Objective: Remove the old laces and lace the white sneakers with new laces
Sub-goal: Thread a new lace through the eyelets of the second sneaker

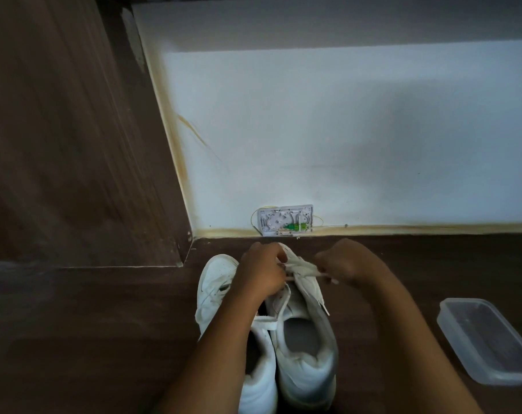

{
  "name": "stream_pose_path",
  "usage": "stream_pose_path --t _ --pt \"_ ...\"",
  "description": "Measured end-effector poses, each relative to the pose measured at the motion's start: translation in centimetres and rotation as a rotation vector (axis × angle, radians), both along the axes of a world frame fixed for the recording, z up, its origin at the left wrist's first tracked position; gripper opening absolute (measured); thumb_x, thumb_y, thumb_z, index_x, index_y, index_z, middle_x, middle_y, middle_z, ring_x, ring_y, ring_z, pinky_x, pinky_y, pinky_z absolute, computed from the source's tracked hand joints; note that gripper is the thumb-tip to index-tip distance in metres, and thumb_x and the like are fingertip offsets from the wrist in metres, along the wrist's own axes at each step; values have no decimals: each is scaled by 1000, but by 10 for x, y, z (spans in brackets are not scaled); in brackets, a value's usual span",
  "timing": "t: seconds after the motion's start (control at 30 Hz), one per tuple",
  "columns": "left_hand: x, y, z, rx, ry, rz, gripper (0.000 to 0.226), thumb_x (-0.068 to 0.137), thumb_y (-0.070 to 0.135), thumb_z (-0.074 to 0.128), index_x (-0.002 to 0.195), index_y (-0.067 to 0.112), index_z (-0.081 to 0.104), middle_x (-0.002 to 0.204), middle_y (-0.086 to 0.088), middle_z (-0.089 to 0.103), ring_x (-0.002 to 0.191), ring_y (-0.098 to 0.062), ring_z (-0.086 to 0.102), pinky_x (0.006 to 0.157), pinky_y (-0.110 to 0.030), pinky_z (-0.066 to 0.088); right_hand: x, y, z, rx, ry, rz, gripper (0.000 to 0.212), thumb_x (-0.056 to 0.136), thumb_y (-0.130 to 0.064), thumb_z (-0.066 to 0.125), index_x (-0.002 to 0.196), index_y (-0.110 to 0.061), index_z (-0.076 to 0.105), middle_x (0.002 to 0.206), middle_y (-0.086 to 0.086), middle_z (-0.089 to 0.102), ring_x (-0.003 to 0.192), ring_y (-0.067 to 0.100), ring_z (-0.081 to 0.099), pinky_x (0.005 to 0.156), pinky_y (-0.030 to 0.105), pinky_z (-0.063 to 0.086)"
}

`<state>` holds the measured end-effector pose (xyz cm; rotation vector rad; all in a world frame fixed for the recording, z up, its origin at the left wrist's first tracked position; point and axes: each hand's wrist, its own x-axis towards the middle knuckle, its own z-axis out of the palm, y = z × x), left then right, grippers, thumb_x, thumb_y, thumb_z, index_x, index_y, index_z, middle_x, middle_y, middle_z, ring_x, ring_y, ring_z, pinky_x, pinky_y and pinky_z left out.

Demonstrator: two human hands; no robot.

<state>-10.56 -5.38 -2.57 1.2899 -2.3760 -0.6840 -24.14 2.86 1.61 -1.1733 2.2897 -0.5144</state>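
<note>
Two white sneakers stand side by side on the dark wooden floor, toes toward the wall. The left sneaker (215, 282) is partly hidden under my left forearm. The right sneaker (306, 354) has a white lace (301, 268) across its front eyelets, with loose ends trailing over its right side. My left hand (261, 271) grips the lace at the shoe's front. My right hand (345, 261) pinches the lace and pulls it out to the right.
A clear plastic container (489, 339) lies on the floor at the right. An open white wall box (285, 219) with green parts and a thin yellow wire sits at the base of the white wall. A dark wooden panel (74, 144) rises on the left.
</note>
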Motion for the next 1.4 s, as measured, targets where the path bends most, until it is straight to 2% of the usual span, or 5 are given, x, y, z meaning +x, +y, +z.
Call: stream_pose_path --t 0.33,0.63,0.93,1.2,1.4 --pt "-1 4 4 8 -43 -1 22 76 12 56 63 30 53 99 -6 61 97 -24 57 75 -30 44 16 -9 -31 -188 250 139 31 87 -16 55 112 -30 65 121 -3 63 109 19 59 83 25 44" --pt "-2 2 2 16 7 -89 18 79 16 60 90 22 72 93 -12 66 90 -27 61 75 -31 46 18 -13 -35 -400 459 212 20 81 -28 51 82 -16 67 93 8 56 92 24 54 64 27 34" --pt "-1 7 6 -28 -92 -69 16 83 30 61 98 27 67 106 -6 57 100 -29 58 87 -44 50 4 20 53 -909 -821 -107 20 72 -21 65 60 -10 53 49 -5 43 49 8 39 54 25 28" --pt "-3 36 60 418 762 -211 31 92 22 55 62 16 59 58 1 56 56 -12 53 69 -27 44 14 25 52 -991 -1102 -163 20 78 -15 61 59 -8 60 51 -2 46 53 11 54 58 26 43" --pt "9 15 43 570 546 227 30 94 25 49 67 11 50 60 -6 45 39 -13 39 47 -23 42 0 30 52 -1080 -1423 -231 31 68 -26 62 40 -18 52 64 0 55 66 13 56 72 29 38"
